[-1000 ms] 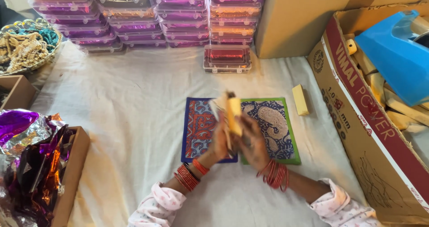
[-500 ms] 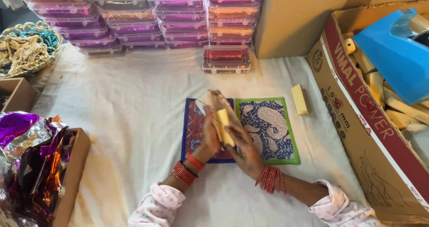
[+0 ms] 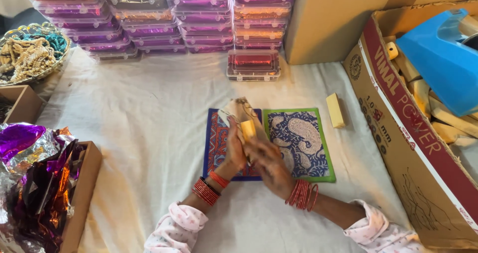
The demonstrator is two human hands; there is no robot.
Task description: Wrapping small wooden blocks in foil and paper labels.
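While both wrists carry red bangles, the left hand (image 3: 234, 148) and right hand (image 3: 266, 164) meet over two patterned cards (image 3: 298, 143) on the white-clothed worktop (image 3: 149, 128), each grip closed on a small yellow block (image 3: 248, 129) with what looks like a beige wrapper (image 3: 236, 112) behind it. Right of them lies another yellow block (image 3: 334, 110). Farther off stand stacked clear boxes (image 3: 199, 19).

Stacked clear plastic boxes (image 3: 164, 19) line the cloth-covered desk (image 3: 149, 118) at twelve o'clock, a bead basket (image 3: 30, 54) at ten. Shiny foil wrappers (image 3: 35, 178) fill a carton at eight; a blue tape dispenser (image 3: 443, 59) sits boxed at two.
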